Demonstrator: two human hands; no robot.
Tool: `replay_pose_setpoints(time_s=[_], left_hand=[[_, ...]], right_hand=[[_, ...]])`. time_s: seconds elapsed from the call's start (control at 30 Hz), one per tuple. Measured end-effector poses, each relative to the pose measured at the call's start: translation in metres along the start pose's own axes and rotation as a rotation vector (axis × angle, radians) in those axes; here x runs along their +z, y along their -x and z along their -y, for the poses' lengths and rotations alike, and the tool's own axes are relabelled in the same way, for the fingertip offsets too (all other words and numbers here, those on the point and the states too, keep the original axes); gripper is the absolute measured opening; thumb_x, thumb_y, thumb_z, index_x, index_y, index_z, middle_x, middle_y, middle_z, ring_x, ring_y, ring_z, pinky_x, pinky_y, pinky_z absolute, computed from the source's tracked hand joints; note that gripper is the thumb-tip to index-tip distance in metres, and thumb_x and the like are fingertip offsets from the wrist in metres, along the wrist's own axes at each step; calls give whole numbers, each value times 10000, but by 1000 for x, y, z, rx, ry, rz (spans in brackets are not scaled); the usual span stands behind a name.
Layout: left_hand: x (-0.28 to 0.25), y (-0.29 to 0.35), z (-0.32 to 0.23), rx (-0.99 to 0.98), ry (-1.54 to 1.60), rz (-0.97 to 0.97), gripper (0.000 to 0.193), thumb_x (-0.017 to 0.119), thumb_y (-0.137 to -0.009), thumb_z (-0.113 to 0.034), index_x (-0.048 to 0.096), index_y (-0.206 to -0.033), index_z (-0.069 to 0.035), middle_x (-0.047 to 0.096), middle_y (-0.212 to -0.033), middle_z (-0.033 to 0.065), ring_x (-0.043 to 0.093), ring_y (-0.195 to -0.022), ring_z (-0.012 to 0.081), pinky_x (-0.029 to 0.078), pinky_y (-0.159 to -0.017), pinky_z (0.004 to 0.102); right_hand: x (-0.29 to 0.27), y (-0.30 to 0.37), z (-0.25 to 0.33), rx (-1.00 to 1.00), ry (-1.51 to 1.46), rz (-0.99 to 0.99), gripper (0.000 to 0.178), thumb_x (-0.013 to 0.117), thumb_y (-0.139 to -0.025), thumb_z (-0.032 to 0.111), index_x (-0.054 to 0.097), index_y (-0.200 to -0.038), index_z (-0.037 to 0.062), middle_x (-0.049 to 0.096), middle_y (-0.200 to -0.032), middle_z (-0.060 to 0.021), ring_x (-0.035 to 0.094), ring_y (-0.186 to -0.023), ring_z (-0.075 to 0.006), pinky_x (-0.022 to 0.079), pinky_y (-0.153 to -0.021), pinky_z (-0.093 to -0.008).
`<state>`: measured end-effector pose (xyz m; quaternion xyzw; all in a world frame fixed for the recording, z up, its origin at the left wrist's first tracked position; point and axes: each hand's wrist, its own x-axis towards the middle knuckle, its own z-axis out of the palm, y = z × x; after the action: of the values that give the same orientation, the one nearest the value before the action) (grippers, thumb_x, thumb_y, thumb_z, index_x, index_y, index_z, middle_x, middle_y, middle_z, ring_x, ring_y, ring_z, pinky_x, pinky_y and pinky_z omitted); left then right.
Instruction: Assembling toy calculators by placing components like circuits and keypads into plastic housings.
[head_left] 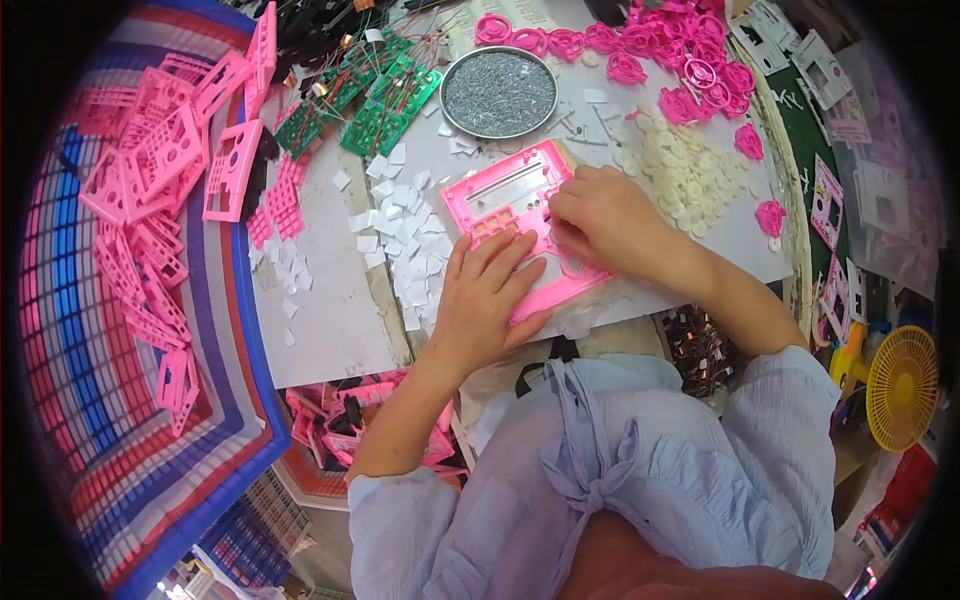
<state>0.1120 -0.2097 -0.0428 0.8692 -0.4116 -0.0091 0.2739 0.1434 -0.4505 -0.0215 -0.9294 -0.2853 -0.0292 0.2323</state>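
A pink plastic panel [553,293] with a long slot, round openings and small square buttons lies tilted on the worktable in front of me. My left hand [482,295] holds it from the near left side, its fingers spread over the button area and its thumb along the near edge. On the panel's right side, my right hand [612,218] is closed in a pinch, fingertips down against the surface. Whatever sits between those fingertips is hidden. Close to the panel's far edge stands a round metal tin [499,93] full of small grey metal pieces, likely screws.
White square pieces [403,228] lie scattered left of the panel. Green circuit boards [392,105] with wires are behind them. Cream discs [690,172] and pink ring-shaped parts [700,70] heap at the right. A striped cloth-lined bin [215,330] holds pink panels; a yellow fan [902,388] stands far right.
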Motion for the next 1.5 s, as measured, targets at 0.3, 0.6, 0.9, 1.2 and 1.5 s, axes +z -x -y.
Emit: replay_pose_setpoints(time_s=[0.3, 0.6, 0.9, 1.2, 1.5], left_hand=[[0, 1, 0, -5, 33, -19, 522, 753, -765, -344, 647, -1222, -117, 538, -1427, 85, 461, -1333, 299, 247, -1157, 550], [-15, -3, 4, 40, 127, -26, 481, 755, -776, -305, 647, -1198, -100, 557, -1375, 106, 500, -1274, 320, 322, -1108, 522], [-87, -56, 148, -768, -327, -337, 516, 688, -853, -503, 717, -1031, -19, 732, -947, 153, 692, -904, 317, 522, -807, 392], [-65, -77, 198, -877, -171, -391, 556, 729, -787, -542, 661, -872, 3, 705, -845, 172, 679, -829, 334, 509, -768, 425], [-57, -83, 214, -917, 412, -602, 421, 793, -800, -374, 656, -792, 24, 624, -644, 48, 574, -565, 122, 456, -550, 297]], right_hand=[[4, -9, 17, 184, 203, 87, 102, 682, -760, 158, 624, -783, 78, 638, -726, -92, 623, -752, -307, 434, -684, -451], [2, -6, 15, 151, 116, 104, 114, 667, -777, 172, 631, -801, 66, 650, -702, -113, 648, -732, -303, 409, -717, -465], [3, -9, 20, 219, 151, 89, 106, 675, -767, 134, 592, -793, 74, 639, -693, -105, 628, -696, -313, 418, -727, -449], [-14, 21, 3, 179, -236, -37, 190, 717, -797, 147, 670, -968, 80, 644, -783, -73, 624, -781, -279, 477, -754, -394], [-5, 30, 7, -74, 92, -41, 243, 725, -815, 217, 680, -1037, 130, 587, -857, -27, 567, -830, -228, 437, -748, -390]])
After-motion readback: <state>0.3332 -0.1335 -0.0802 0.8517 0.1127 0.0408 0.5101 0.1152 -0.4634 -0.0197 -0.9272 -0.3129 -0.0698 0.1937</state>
